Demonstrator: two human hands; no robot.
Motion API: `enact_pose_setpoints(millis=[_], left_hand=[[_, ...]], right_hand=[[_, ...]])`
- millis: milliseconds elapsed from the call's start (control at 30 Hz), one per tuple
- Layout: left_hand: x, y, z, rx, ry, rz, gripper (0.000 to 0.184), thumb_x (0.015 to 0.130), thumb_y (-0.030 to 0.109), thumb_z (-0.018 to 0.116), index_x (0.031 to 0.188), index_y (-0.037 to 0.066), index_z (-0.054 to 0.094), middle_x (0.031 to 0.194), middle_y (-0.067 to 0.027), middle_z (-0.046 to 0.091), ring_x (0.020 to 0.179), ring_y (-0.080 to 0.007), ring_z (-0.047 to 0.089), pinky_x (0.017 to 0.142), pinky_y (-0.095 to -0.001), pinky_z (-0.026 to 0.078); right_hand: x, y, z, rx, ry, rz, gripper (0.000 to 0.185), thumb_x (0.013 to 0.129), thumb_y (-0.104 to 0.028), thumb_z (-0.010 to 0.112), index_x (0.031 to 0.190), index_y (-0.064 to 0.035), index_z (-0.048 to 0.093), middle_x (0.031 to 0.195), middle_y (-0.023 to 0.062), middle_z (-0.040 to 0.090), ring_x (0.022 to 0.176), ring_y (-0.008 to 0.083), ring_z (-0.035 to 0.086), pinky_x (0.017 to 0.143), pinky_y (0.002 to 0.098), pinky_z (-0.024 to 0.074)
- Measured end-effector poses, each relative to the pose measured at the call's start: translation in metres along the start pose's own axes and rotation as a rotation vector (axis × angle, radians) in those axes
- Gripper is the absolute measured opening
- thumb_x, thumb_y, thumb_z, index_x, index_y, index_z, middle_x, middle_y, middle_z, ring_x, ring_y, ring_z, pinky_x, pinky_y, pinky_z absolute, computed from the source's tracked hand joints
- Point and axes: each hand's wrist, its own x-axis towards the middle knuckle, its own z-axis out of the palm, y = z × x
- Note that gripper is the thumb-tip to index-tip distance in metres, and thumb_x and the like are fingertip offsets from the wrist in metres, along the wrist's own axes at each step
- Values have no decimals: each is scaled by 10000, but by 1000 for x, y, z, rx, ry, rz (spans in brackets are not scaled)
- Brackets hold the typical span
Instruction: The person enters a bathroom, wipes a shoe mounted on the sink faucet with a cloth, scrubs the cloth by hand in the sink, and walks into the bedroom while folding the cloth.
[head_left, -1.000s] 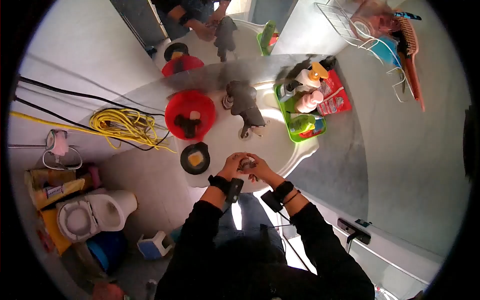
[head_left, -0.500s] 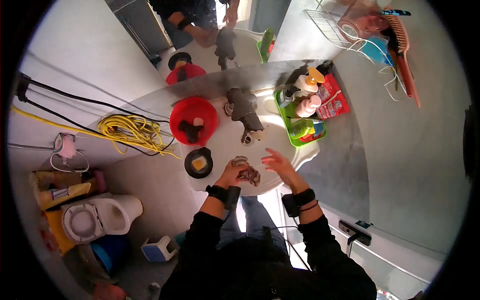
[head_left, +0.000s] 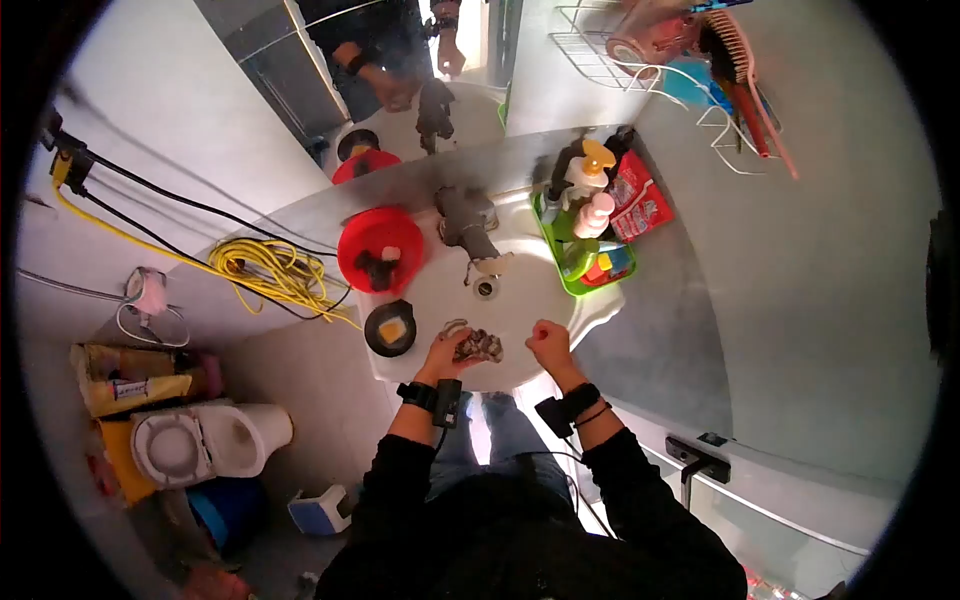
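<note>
My left hand (head_left: 444,357) grips a crumpled, brown and whitish patterned cloth (head_left: 480,346) over the near part of the white washbasin (head_left: 520,310). To its right, my right hand (head_left: 548,345) is closed in a loose fist, apart from the cloth; nothing shows in it. A dark grey cloth (head_left: 465,215) hangs over the tap, above the drain (head_left: 485,288). On the basin's left side, a red bowl (head_left: 350,245) holds a dark bunched cloth (head_left: 377,270) and a small pale pink piece. Nearer to me is a black round dish (head_left: 378,338) with a yellowish soap bar (head_left: 392,329).
A green tray (head_left: 575,290) with pump bottles stands at the basin's right, beside a red packet (head_left: 640,195). Coiled yellow cable (head_left: 270,270) lies at the left. A toilet (head_left: 240,440) is lower left, a wire rack (head_left: 590,45) upper right, and a mirror behind the basin.
My right hand has gone from spread fingers to a closed fist. My left hand still holds the crumpled cloth, now bunched more tightly. The whole view has shifted slightly.
</note>
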Motion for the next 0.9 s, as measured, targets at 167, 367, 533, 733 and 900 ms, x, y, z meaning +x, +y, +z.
enact_pose_setpoints(millis=[167, 367, 533, 733, 900], left_hand=[[-13, 31, 14, -587, 128, -440, 268, 768, 149, 510, 1013, 77, 428, 989, -105, 494, 942, -292, 471, 758, -486, 414], [-9, 46, -1, -553, 165, -402, 195, 773, 122, 489, 953, 51, 467, 952, -98, 508, 884, -264, 498, 727, -473, 437], [18, 41, -24, -486, 106, -608, 159, 785, 141, 476, 899, 36, 509, 913, -92, 538, 854, -249, 514, 783, -428, 415], [-33, 46, 47, -506, -95, -688, 167, 805, 140, 450, 945, 69, 507, 995, -71, 524, 1000, -261, 455, 847, -456, 350], [-136, 26, 144, -168, -354, -1378, 175, 770, 236, 427, 843, 114, 530, 817, -62, 529, 801, -239, 493, 769, -477, 360]], right_hand=[[-24, -12, -1, 245, -139, -193, 693, 549, -35, 622, 1186, -134, 370, 1072, 176, 430, 1013, 259, 415, 849, 303, 344], [-81, -14, 21, 517, -51, 163, 623, 611, -49, 564, 1193, -108, 347, 957, 139, 502, 895, 201, 488, 784, 283, 391], [-160, -18, 42, 603, 78, 206, 425, 672, -67, 539, 1085, -33, 448, 719, 29, 528, 664, 100, 499, 609, 219, 418], [-271, -32, 36, 502, 363, 280, 341, 694, -125, 488, 1030, -69, 494, 710, 72, 551, 637, 143, 512, 612, 264, 410], [-381, -24, 33, 622, 602, 460, 306, 713, -111, 487, 1016, -74, 501, 674, 77, 553, 613, 145, 509, 587, 273, 408]])
